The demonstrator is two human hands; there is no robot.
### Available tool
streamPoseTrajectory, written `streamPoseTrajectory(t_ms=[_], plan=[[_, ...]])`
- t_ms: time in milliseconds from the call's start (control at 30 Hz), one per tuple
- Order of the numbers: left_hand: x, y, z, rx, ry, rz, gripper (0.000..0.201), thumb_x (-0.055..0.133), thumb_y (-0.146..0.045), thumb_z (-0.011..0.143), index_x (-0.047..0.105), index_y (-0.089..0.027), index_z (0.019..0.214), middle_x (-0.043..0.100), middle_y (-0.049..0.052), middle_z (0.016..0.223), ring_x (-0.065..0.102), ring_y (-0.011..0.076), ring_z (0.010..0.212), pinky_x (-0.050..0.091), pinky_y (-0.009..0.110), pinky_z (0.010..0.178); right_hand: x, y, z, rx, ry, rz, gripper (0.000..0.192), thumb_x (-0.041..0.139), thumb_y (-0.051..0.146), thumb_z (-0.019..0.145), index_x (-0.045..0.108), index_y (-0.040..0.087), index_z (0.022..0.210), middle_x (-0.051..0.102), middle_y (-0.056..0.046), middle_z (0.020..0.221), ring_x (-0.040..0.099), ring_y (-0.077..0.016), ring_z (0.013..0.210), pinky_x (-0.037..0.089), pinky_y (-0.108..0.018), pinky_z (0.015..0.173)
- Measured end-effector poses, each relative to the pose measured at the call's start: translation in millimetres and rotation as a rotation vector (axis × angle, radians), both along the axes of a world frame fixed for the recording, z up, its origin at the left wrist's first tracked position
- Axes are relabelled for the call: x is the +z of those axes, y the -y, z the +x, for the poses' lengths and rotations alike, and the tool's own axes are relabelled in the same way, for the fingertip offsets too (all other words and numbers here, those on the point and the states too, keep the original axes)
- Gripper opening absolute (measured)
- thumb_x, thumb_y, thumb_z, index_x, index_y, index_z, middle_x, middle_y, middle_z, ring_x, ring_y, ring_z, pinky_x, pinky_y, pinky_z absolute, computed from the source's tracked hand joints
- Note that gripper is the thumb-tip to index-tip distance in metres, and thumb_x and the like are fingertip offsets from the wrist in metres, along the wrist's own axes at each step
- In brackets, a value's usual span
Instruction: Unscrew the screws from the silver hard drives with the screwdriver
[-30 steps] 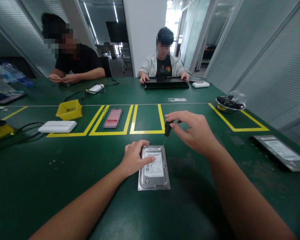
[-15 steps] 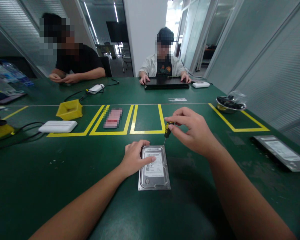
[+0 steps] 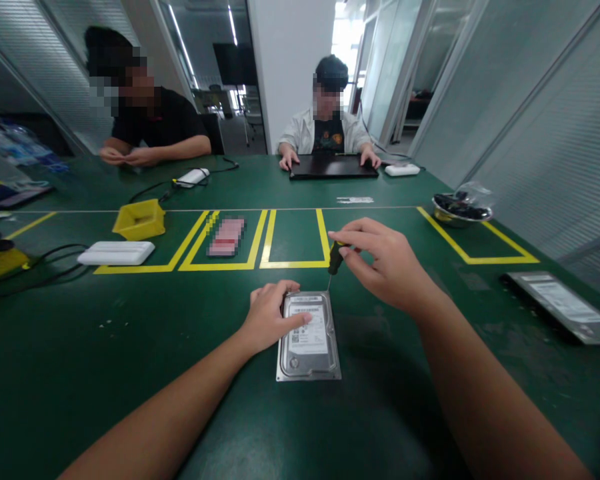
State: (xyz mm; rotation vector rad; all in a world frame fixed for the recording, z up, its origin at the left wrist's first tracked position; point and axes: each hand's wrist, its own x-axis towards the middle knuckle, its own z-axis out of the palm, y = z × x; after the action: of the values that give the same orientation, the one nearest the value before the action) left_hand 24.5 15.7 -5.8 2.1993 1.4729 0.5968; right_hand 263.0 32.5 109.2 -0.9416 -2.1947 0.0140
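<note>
A silver hard drive (image 3: 307,363) with a white label lies flat on the green table in front of me. My left hand (image 3: 273,313) grips its upper left side, thumb across the label and fingers along the far left edge. Between the thumb and fingertips of my right hand (image 3: 380,260) is a small screwdriver (image 3: 335,259) with a dark and yellow handle. It leans slightly, and its thin shaft reaches down to the drive's far right corner. The screw under the tip is too small to make out.
Another hard drive (image 3: 570,307) lies at the right. A metal bowl (image 3: 450,217) with dark items stands behind it. Left are a yellow bin (image 3: 139,220) and a white power strip (image 3: 116,253). Yellow tape marks the table. Across it, one person holds a black panel (image 3: 334,167); another sits left.
The screwdriver's handle has turned in my right fingers, its yellow markings showing differently, while its tip stays at the same corner. My left hand and the drive keep still. The black panel opposite tilts slightly.
</note>
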Motion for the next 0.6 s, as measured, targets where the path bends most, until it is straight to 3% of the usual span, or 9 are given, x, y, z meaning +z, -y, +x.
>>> streamPoseTrajectory(t_ms=[233, 600], plan=[[-1.3, 0.4, -0.3, -0.002, 0.009, 0.005, 0.055, 0.068, -0.059, 0.077, 0.054, -0.027, 0.119, 0.064, 0.003, 0.118, 0.055, 0.0287, 0.109, 0.032, 0.044, 0.094, 1.8, -0.5, 0.5, -0.060, 0.036, 0.005, 0.009, 0.064, 0.020, 0.086, 0.061, 0.018, 0.094, 0.060, -0.003, 0.089, 0.057, -0.0168, 0.082, 0.046, -0.029, 0.074], [-0.2, 0.2, -0.3, -0.004, 0.002, 0.006, 0.056, 0.067, -0.060, 0.077, 0.054, -0.027, 0.120, 0.064, 0.004, 0.119, 0.055, 0.0296, 0.110, 0.033, 0.045, 0.095, 2.5, 1.2, -0.8, -0.059, 0.031, 0.021, 0.009, 0.060, 0.023, 0.089, 0.063, 0.018, 0.096, 0.061, -0.004, 0.088, 0.057, -0.0177, 0.082, 0.044, -0.030, 0.073]])
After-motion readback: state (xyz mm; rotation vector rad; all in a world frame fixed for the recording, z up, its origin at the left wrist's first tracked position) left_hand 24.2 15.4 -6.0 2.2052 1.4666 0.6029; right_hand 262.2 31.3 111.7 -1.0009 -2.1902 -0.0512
